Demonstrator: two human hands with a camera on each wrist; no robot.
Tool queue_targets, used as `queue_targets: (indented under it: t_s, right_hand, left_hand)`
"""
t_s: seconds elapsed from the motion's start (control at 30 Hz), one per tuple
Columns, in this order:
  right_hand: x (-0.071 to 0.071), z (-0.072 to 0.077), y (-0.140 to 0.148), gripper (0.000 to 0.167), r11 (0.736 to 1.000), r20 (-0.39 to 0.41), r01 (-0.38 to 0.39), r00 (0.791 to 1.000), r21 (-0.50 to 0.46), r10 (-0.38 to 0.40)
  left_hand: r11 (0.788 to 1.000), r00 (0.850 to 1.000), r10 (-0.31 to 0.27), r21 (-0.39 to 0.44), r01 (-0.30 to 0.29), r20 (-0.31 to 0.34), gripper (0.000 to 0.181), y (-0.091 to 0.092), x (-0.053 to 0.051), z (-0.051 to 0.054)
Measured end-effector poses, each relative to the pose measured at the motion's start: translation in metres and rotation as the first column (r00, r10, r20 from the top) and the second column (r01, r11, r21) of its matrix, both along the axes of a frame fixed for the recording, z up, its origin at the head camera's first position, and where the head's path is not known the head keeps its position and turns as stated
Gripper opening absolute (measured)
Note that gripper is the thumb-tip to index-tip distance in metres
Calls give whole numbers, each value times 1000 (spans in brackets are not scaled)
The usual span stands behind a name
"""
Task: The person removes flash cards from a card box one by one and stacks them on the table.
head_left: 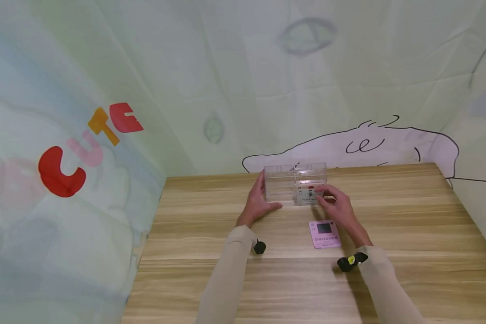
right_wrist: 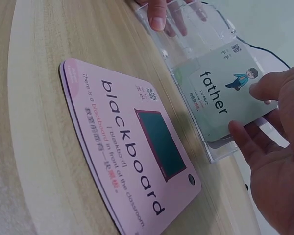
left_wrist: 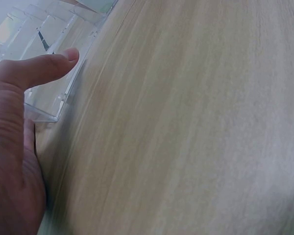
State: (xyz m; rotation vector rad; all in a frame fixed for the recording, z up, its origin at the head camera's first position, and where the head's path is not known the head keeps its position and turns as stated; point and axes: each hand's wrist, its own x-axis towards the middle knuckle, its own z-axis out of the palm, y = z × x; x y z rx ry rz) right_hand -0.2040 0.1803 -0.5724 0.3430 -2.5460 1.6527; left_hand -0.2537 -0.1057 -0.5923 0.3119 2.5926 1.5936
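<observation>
A clear plastic box [head_left: 279, 185] with two side-by-side sections stands near the back edge of the table. My left hand [head_left: 256, 203] holds its left end, with the thumb [left_wrist: 54, 68] across the front and the fingers along the side. In the right section sits a pale green "father" flash card [right_wrist: 224, 88], apparently atop a small stack. My right hand [head_left: 339, 208] pinches the stack by its right edge, thumb and fingers on opposite sides. Nearer to me, a pink "blackboard" flash card [head_left: 325, 234] lies face up on the table, touched by neither hand.
The wood-grain table [head_left: 194, 252] reaches back to a printed cloth backdrop [head_left: 178, 90]. More cloth with coloured letters hangs along the left. A black wrist camera [head_left: 351, 261] sits on my right wrist, another [head_left: 259, 247] on my left.
</observation>
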Motion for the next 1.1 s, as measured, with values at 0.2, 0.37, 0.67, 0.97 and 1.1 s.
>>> queue_targets:
  t_s: [0.2,0.37,0.67,0.97,1.1]
  right_hand:
    - [1,3,-1,28,1000,-15,5,1000,7,-4]
    - [2,7,1,29,1000,-42,13,999,12,-13]
    - [4,10,1,29,1000,-69,31,997,3,-31]
    - [3,12,0,31,996,-110,92,990,-4,-91]
    - [4,14,2,32,996,-89,87,992,-8,-87]
  left_hand:
    - [1000,1000,2,3,-2,3,134,1,0,-1]
    - [1000,1000,3,-2,-3,6,135,1,-1,-2]
    - [1000,1000,-4,-20,4,-3,134,1,-2,-2]
    - [1000,1000,-2,-17,2,0,135,1,0,1]
    - [1000,1000,1,-20,-1,3,134,1,-1,0]
